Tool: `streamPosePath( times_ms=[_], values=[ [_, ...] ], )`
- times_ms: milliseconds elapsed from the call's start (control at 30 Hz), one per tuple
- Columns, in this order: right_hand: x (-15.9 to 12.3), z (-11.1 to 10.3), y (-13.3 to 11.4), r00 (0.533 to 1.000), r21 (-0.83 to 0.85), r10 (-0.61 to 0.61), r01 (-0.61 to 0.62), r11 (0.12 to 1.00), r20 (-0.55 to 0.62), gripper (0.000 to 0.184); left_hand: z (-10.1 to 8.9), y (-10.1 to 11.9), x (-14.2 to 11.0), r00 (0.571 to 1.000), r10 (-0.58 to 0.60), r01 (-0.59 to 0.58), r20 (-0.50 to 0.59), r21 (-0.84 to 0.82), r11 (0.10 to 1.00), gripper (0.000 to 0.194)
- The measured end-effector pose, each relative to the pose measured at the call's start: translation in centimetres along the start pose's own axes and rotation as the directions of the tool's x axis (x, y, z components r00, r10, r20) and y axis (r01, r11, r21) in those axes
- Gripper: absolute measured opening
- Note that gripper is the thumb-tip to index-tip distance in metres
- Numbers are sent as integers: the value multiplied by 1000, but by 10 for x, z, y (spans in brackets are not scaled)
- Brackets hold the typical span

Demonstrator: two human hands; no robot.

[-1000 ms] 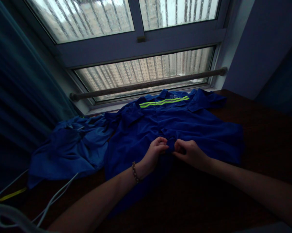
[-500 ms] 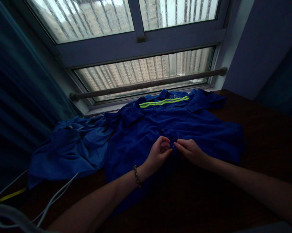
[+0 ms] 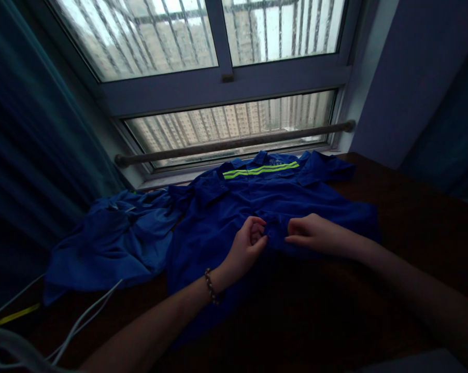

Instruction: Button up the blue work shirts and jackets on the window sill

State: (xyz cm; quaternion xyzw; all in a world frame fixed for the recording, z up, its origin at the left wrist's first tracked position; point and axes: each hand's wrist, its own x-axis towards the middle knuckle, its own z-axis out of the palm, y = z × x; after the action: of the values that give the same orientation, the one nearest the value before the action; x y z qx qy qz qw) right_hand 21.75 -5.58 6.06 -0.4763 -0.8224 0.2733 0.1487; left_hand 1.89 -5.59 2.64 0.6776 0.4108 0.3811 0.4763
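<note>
A blue work shirt (image 3: 206, 233) with yellow-green reflective stripes across its chest lies spread out, collar toward the window. My left hand (image 3: 249, 241), a beaded bracelet at its wrist, pinches the shirt's front near the lower hem. To its right, my right hand (image 3: 306, 233) is closed on the same part of the cloth, fingers curled and thumb pressed in. A short stretch of fabric with what looks like a button shows between the two hands. Dim light hides exactly how the fingertips hold the cloth.
A second, lighter blue garment (image 3: 113, 243) lies crumpled at the left on the dark wooden table (image 3: 412, 207). White cables (image 3: 78, 324) and a yellow strip (image 3: 16, 314) are at the lower left. A rail (image 3: 234, 143) crosses the window beyond; a curtain (image 3: 31, 129) hangs left.
My hands have moved apart, the right one shifting right and the left one slightly left. More of the cloth shows between them. The view has tilted up a little.
</note>
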Motion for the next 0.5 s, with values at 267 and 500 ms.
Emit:
streamPosePath(
  times_ms=[267,500],
  values=[
    [-111,5,59,960,-532,45,-192,825,-277,49,-26,18,-80,974,112,-222,196,742,633,55],
    [-119,3,108,933,-372,63,-202,906,-355,30,-75,1,-154,992,-22,-118,123,982,145,43]
  ],
)
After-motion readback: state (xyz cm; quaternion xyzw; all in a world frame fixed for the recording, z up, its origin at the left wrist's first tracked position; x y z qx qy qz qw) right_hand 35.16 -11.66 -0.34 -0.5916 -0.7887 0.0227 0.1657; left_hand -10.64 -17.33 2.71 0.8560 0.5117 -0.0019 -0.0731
